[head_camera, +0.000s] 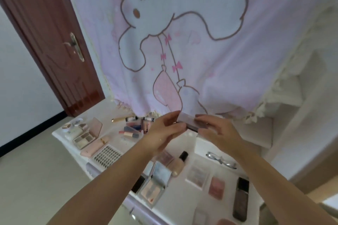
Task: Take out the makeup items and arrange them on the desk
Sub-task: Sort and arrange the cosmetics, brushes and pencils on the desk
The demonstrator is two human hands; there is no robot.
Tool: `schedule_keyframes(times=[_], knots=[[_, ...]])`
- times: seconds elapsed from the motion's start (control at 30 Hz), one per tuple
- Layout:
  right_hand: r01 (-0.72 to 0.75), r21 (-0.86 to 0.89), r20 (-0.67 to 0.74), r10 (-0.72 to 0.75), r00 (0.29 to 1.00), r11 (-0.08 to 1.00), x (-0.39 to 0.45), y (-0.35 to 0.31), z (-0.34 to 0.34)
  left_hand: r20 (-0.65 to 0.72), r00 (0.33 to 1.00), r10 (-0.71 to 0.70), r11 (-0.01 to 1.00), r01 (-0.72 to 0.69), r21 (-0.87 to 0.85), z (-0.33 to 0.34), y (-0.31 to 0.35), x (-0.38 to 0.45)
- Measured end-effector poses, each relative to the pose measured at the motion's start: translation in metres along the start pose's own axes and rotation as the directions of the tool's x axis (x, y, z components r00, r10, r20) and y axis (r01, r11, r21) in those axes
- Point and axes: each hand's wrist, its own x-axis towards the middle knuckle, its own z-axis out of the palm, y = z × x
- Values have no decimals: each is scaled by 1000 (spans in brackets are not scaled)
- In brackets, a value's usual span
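Observation:
My left hand point(167, 129) and my right hand point(217, 131) together hold a small mauve compact point(192, 121) above the white desk point(184, 204), one hand at each end. Below them lie a foundation bottle point(180, 163), an open silver palette point(155, 181), a pale palette point(198, 174), a pink blush compact point(216, 186) and a dark rectangular case point(241, 198). At the left stand an open pink palette point(87, 136), a pink tube case point(94, 147), a tray of false lashes point(107, 155) and a clear box of lipsticks point(132, 132).
A pair of glasses point(221, 160) lies on the desk's right side. A pink cartoon curtain point(182, 42) hangs behind the desk. A brown door point(49, 38) stands at the left. The desk's front edge runs diagonally over the pale floor point(42, 179).

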Motion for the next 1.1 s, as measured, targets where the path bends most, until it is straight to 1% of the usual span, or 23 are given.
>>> schedule_keyframes(times=[0.07,0.13,0.2,0.3,0.37,0.4,0.43,0.47,0.5,0.6,0.63,0.73,0.83,0.9,0.97,1.03,1.1], knots=[[89,-20,-99,-90,991,996,7,-13,-10,-14,999,50,998,-50,-46,10,18,9],[165,-38,-163,-169,972,986,13,-25,-23,-1,996,88,995,-88,-40,19,33,17],[214,-70,-188,-224,956,974,19,-36,-34,25,992,125,992,-124,-32,26,46,23],[268,-102,-192,-283,940,958,24,-46,-41,31,985,170,983,-167,-75,33,59,31],[275,-100,-207,-291,934,956,27,-48,-43,40,982,186,979,-182,-91,35,61,35],[248,-46,-230,-252,940,968,29,-47,-45,42,980,193,978,-189,-92,35,62,36],[206,47,-262,-187,947,977,32,-48,-48,41,979,200,977,-196,-87,36,62,37],[164,143,-293,-117,949,976,34,-48,-51,38,978,207,975,-203,-84,36,62,37],[141,203,-303,-75,950,969,35,-47,-53,29,976,215,973,-212,-89,37,62,38],[128,253,-256,-61,965,959,38,-45,-54,1,975,220,963,-217,-162,35,60,38],[108,310,-250,-28,968,945,38,-44,-53,7,976,216,960,-211,-183,34,58,38],[1,494,-239,135,961,869,39,-37,-53,41,981,187,956,-172,-237,27,48,33],[-154,630,-158,319,934,762,38,-23,-49,-28,991,131,957,-134,-257,19,30,21],[-240,674,-78,391,917,699,34,-7,-39,-100,993,58,956,-84,-281,12,12,10],[-317,676,-3,433,901,665,27,12,-23,-161,987,-26,946,-28,-323,4,-14,-3],[-403,648,70,476,877,646,17,32,-4,-214,969,-121,942,44,-333,-4,-43,-19],[-495,595,152,516,843,633,4,54,19,-274,936,-219,937,124,-328,-14,-72,-38]])
